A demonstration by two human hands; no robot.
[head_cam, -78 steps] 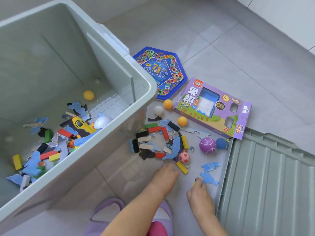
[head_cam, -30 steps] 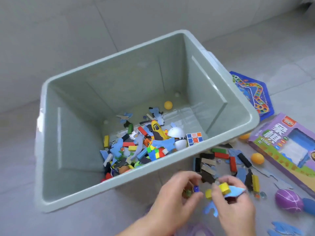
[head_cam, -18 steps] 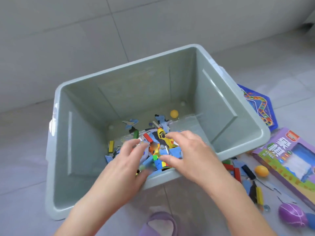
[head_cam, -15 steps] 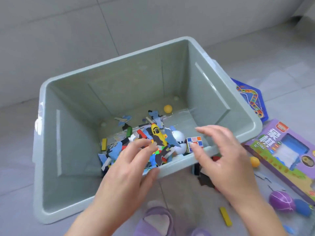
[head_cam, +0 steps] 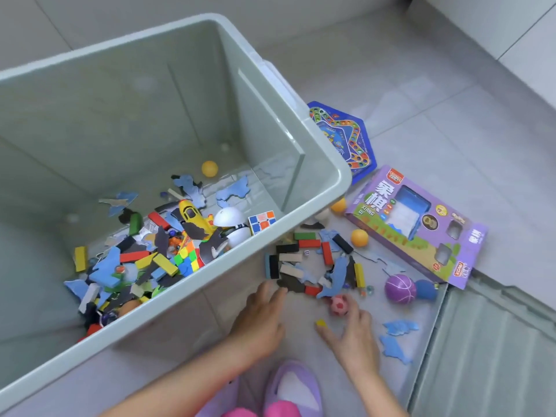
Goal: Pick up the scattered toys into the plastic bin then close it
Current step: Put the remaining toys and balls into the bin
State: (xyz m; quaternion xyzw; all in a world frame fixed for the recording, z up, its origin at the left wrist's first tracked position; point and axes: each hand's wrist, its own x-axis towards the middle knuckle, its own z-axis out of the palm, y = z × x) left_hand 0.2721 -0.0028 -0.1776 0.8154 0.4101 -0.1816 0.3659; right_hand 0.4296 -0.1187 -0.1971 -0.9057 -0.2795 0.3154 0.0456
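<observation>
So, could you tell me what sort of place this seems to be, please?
Probably a room in a home: a grey tiled floor, a person's slippers, and children's toys scattered beside a plastic bin, with a boxed game nearby.

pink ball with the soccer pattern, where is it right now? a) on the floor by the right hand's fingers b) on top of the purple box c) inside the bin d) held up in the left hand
a: the pink ball lies on the floor at the fingertips of the right hand, outside the bin and apart from the purple box.
</observation>
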